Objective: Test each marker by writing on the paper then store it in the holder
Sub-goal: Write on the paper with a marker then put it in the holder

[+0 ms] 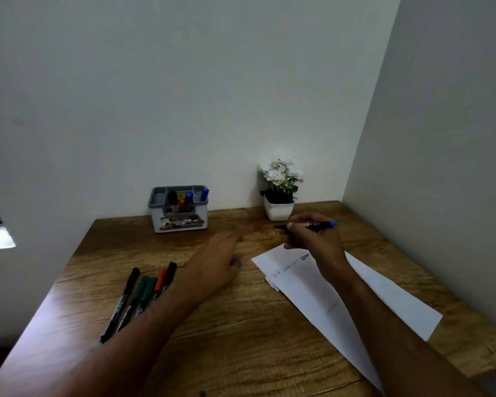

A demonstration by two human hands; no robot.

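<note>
My right hand [312, 242] grips a black marker [324, 224] with a blue rear end, held level above the far end of the white paper [384, 296]. The marker's bare tip points left. Faint blue and black scribbles show on the paper by that hand. My left hand [218, 262] is stretched forward over the table, blurred, with a small purple cap [234, 257] pinched at the thumb. Several capped markers [143, 290], black, green and red, lie in a row at the left, partly under my left forearm. The grey-and-white holder [181, 222] stands at the back wall with several markers in it.
A white pot of white flowers [278, 209] stands at the back, just behind my right hand. The wooden table [241, 339] sits in a corner, with walls behind it and to its right. A window edge shows at the far left.
</note>
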